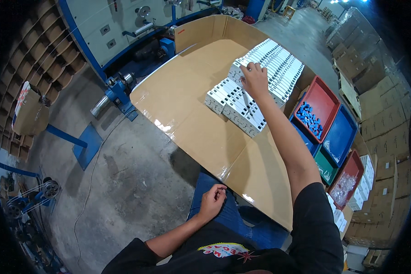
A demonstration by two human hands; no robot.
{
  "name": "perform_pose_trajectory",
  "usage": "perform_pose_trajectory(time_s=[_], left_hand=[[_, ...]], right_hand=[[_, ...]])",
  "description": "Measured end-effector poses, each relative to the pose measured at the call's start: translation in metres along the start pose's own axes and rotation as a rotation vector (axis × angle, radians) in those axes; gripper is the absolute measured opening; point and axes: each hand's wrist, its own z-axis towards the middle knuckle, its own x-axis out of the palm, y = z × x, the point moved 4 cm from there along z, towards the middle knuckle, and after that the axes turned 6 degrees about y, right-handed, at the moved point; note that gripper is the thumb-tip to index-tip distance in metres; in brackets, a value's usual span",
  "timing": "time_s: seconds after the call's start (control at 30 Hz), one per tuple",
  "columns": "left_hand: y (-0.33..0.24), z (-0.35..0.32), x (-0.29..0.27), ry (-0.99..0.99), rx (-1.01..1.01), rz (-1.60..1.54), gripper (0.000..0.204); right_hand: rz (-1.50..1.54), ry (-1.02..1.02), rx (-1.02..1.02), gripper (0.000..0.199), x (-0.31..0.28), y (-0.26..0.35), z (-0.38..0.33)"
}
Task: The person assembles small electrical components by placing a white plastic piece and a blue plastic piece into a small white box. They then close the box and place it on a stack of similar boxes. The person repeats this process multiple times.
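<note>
On the brown cardboard-lined table, flat white boxes [278,61] with dark marks stand packed side by side in long rows. A lower, shorter group of the same white boxes [235,102] sits in front of them, nearer to me. My right hand [255,81] reaches over the near left corner of the taller rows. Its fingers are bent and closed at the edge of a box there; the palm side is hidden. My left hand [212,202] rests on my thigh by the table's near edge, fingers curled in with nothing visible in them.
Cardboard [182,91] covers the table, with a raised cardboard wall at the back. Right of the boxes stand a red tray [322,98] with small blue parts [308,119], a blue tray [341,132], a green tray [324,162] and another red tray with clear plastic pieces [345,187].
</note>
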Motion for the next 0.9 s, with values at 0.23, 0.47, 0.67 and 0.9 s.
perform_pose_trajectory(time_s=[0.23, 0.47, 0.67, 0.9], left_hand=[[0.001, 0.001, 0.0, -0.007, 0.026, 0.0, 0.015], [0.001, 0.001, 0.0, -0.001, 0.005, 0.016, 0.015], [0.004, 0.001, 0.001, -0.017, 0.013, 0.053, 0.015], [-0.001, 0.002, 0.001, 0.027, -0.03, 0.039, 0.014]], right_hand=[[-0.059, -0.022, 0.025, 0.032, 0.005, -0.002, -0.002], [-0.052, -0.018, 0.041, 0.035, 0.003, -0.003, -0.003], [0.062, -0.063, 0.086, 0.041, -0.023, 0.007, -0.018], [0.389, -0.108, 0.282, 0.024, -0.104, 0.046, -0.112]])
